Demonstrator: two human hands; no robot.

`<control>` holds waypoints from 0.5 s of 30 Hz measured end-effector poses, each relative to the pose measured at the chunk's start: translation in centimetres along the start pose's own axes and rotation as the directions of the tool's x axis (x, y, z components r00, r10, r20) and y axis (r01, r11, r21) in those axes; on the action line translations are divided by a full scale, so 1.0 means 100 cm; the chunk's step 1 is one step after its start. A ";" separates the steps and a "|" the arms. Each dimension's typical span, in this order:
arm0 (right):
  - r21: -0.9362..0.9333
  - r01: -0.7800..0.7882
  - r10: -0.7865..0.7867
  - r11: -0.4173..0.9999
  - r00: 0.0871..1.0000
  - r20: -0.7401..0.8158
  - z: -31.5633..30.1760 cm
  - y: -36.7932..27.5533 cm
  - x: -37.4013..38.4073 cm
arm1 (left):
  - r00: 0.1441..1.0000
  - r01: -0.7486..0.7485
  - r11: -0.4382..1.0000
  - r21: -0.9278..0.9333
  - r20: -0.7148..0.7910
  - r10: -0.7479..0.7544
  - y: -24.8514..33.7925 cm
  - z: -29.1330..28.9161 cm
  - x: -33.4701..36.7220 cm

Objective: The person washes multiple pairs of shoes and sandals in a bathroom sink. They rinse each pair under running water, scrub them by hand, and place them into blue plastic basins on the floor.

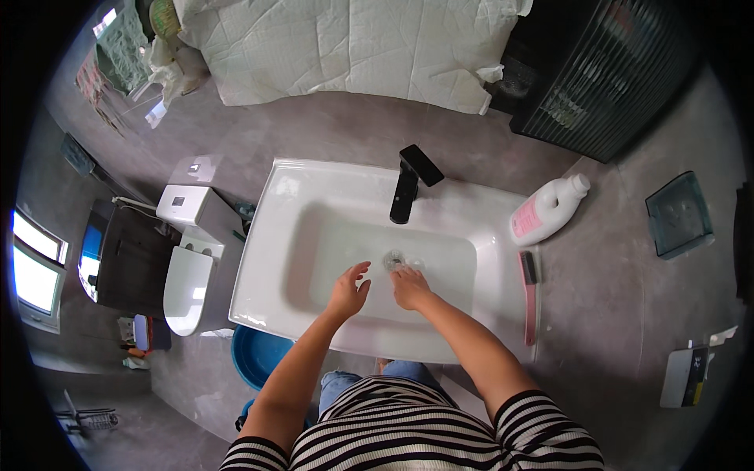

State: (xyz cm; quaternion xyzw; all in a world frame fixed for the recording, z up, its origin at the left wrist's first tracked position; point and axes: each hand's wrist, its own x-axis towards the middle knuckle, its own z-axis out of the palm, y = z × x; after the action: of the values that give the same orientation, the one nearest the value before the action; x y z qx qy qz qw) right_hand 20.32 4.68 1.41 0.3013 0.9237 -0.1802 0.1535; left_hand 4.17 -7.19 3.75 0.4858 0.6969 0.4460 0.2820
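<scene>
A white rectangular sink (290,196) fills the middle of the view, with a black faucet (408,184) at its back and a metal drain (393,258) in the basin floor. My left hand (349,289) hovers open inside the basin, fingers spread, holding nothing. My right hand (408,286) rests on the basin floor just below the drain, its fingertips close to the drain; whether it pinches something small there I cannot tell.
A white and pink bottle (547,209) lies on the sink's right corner, a pink brush (530,294) below it. A white toilet (188,267) stands left, a blue basin (259,353) under the sink, a green tray (679,213) at right.
</scene>
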 end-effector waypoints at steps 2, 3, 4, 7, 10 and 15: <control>0.029 0.002 -0.003 1.000 1.000 0.026 0.009 0.013 0.010 | 0.999 0.043 0.999 0.017 0.026 -0.043 0.003 0.004 0.002; 0.043 0.001 -0.003 0.999 0.999 0.038 0.014 0.019 0.014 | 0.997 0.062 0.998 0.026 0.041 -0.063 0.004 0.007 0.003; -0.017 0.028 -0.028 0.999 1.000 -0.001 0.019 0.021 0.018 | 0.997 0.067 0.998 0.021 0.034 -0.068 0.001 0.008 0.002; -0.155 0.102 -0.107 0.983 0.994 -0.025 0.032 0.021 0.028 | 0.994 0.109 0.994 0.016 0.017 -0.109 -0.012 0.009 0.000; -0.191 0.136 -0.120 0.972 0.988 0.093 0.011 0.014 0.031 | 0.990 0.143 0.989 0.025 0.008 -0.143 -0.009 0.007 -0.001; -0.149 0.095 -0.097 0.984 0.995 -0.005 0.006 0.029 0.028 | 0.994 0.095 0.995 0.023 0.052 -0.096 0.008 0.023 0.022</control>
State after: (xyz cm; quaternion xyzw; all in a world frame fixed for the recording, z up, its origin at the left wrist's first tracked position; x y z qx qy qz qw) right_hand 20.03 8.03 -0.95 0.2453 0.9489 -0.1164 0.1608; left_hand 5.59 -4.28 3.53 0.4664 0.7162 0.4116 0.3164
